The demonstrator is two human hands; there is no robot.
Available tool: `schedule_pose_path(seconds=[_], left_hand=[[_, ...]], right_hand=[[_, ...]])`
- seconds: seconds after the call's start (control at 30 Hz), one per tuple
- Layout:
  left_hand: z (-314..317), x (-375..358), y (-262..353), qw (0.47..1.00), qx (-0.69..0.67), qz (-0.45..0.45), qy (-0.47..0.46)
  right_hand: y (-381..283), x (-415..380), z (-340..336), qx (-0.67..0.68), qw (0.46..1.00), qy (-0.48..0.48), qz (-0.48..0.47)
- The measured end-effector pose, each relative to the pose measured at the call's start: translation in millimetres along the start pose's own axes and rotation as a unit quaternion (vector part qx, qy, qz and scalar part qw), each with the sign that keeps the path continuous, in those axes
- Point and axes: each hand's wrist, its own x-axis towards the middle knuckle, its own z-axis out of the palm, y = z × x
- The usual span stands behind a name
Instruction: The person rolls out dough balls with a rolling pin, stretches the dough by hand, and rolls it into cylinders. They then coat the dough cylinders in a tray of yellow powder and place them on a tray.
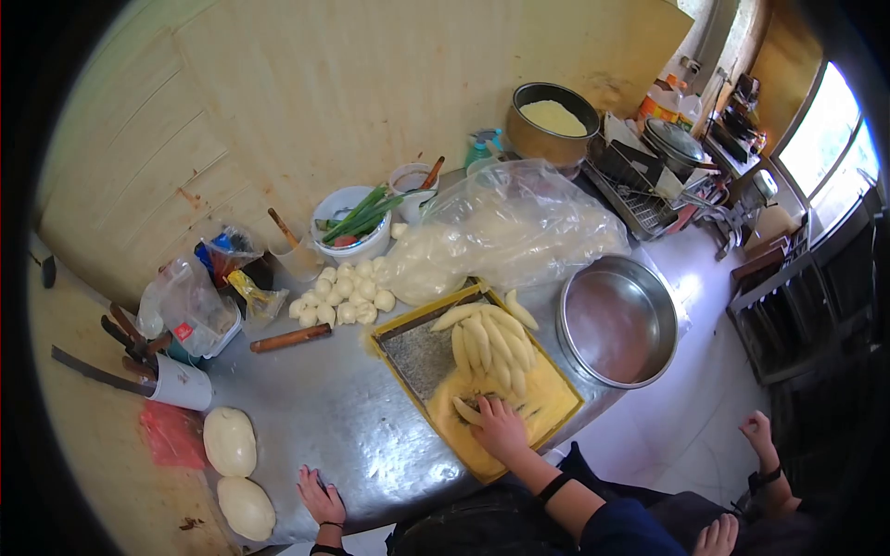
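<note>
My right hand (pixel 501 431) reaches into a yellow-edged tray (pixel 451 456) spread with yellow crumbs. Its fingers are bent over the end of a small dough roll (pixel 466 410), partly hiding it. Further up the same tray, several pale, tapered dough rolls (pixel 487 338) lie side by side in a heap. At the near left of the metal table, my left hand (pixel 320 498) rests on the surface with its fingers apart, holding nothing. Two smooth dough lumps (pixel 230 443) sit to the left of it.
A round metal pan (pixel 619 321) stands right of the tray. Behind are a large plastic bag of dough (pixel 519 232), dough balls (pixel 348 292), a rolling pin (pixel 290 338) and a bowl of green onions (pixel 357 227). At far left is a knife holder (pixel 183 382). Another person's hand (pixel 758 435) shows at right.
</note>
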Motion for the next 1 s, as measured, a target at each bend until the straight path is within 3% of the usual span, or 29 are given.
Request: schedule_pose_path(seconds=[0.1, 0.17, 0.27, 0.3, 0.37, 0.5, 0.6, 0.7, 0.77, 0.87, 0.9, 1.0], left_hand=[[-4, 2, 3, 1.000, 0.004, 0.001, 0.007], [-5, 4, 5, 1.000, 0.003, 0.001, 0.003], [-6, 3, 7, 1.000, -0.003, -0.008, 0.004], [-7, 1, 8, 1.000, -0.003, -0.013, 0.004], [-9, 3, 9, 1.000, -0.009, -0.010, -0.002], [-3, 2, 2, 1.000, -0.012, -0.007, 0.010], [-6, 4, 4, 0.999, -0.023, -0.022, -0.009], [-3, 3, 2, 0.999, -0.020, -0.026, -0.008], [-6, 3, 4, 0.999, -0.020, -0.029, -0.017], [-7, 5, 5, 0.998, -0.019, -0.046, -0.034], [-6, 5, 7, 1.000, -0.004, -0.029, -0.001], [-20, 27, 15, 0.995, -0.084, -0.031, 0.033]], right_hand=[[6, 16, 23, 0.009, 0.999, 0.040, -0.033], [3, 14, 30, 0.154, 0.985, -0.070, -0.029], [-18, 7, 23, 0.206, 0.975, -0.088, -0.007], [-21, 7, 24, 0.204, 0.974, -0.092, -0.011], [-26, 11, 25, 0.031, 0.998, -0.060, -0.005], [-13, 31, 20, -0.007, 1.000, -0.021, -0.012], [-17, 36, 11, 0.038, 0.997, -0.024, -0.056], [-16, 37, 17, 0.037, 0.992, -0.089, -0.081], [-9, 38, 4, 0.178, 0.968, -0.099, -0.145], [-6, 55, -34, 0.221, 0.972, -0.074, 0.002], [-13, 66, -62, 0.234, 0.968, -0.069, 0.058], [-3, 107, -95, 0.082, 0.988, 0.119, -0.046]])
